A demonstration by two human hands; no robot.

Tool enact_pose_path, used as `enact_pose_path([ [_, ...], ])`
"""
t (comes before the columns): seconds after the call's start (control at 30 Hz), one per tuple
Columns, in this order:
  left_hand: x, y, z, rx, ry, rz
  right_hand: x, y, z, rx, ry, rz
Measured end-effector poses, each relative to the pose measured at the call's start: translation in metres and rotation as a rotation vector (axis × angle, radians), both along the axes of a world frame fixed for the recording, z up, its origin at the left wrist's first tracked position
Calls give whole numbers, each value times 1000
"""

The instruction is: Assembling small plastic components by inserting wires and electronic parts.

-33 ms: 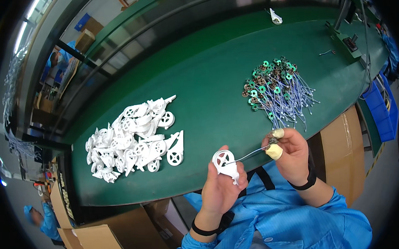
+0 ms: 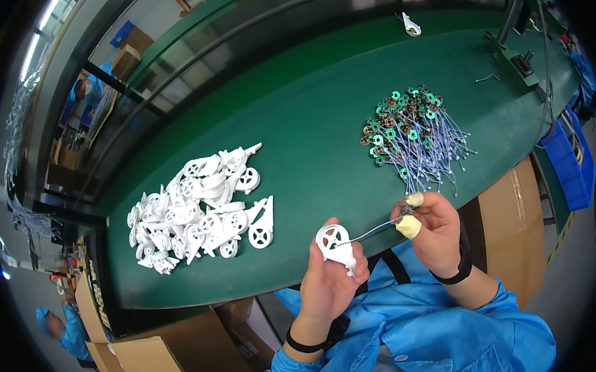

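- Left grip (image 2: pixel 332 285): thumb and fingers cupped around one white spoked part (image 2: pixel 343 256), ring end uppermost, at the near edge of the desk (image 2: pixel 298 179).
- Right grip (image 2: pixel 437 235): two fingertips in yellow covers (image 2: pixel 408 227), pinched narrow on a small component (image 2: pixel 408 210) — pale cord (image 2: pixel 376 230) stretching from there to the ring of the white part.
- White heap (image 2: pixel 205 182): similar spoked parts, overlapping, on the desk, left of both grips.
- Corded bundle (image 2: pixel 413 134): green and brown pieces with pale cords, on the desk just beyond the right grip.
- Possible fault: cord strained or snagged at the ring, from too wide a parting of the grips.
- Possible fault: white part tilted or dropped, from the light-looking cupping; component lost, from so small a pinch.
- Hidden: most of the component, behind covered fingertips; some left fingers, behind the white part.
- Hard to make out: cord at the ring — through an opening or merely across, impossible to tell.
- Cut off: blue garment (image 2: pixel 431 338), at the lower edge.
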State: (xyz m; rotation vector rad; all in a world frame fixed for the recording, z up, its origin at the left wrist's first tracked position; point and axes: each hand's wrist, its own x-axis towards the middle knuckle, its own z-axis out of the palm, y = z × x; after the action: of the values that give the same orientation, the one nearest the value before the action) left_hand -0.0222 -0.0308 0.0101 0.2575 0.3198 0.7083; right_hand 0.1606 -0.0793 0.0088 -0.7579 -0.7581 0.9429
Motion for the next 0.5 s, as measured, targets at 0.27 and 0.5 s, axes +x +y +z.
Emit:
enact_pose_path([
  [0.27, 17, -18, 10, 592, 516, 239, -22, -5, -8, -39, -162, 45],
  [0.5, 15, -21, 8, 758, 588, 62, -21, -6, -2, -55, -566, 1],
])
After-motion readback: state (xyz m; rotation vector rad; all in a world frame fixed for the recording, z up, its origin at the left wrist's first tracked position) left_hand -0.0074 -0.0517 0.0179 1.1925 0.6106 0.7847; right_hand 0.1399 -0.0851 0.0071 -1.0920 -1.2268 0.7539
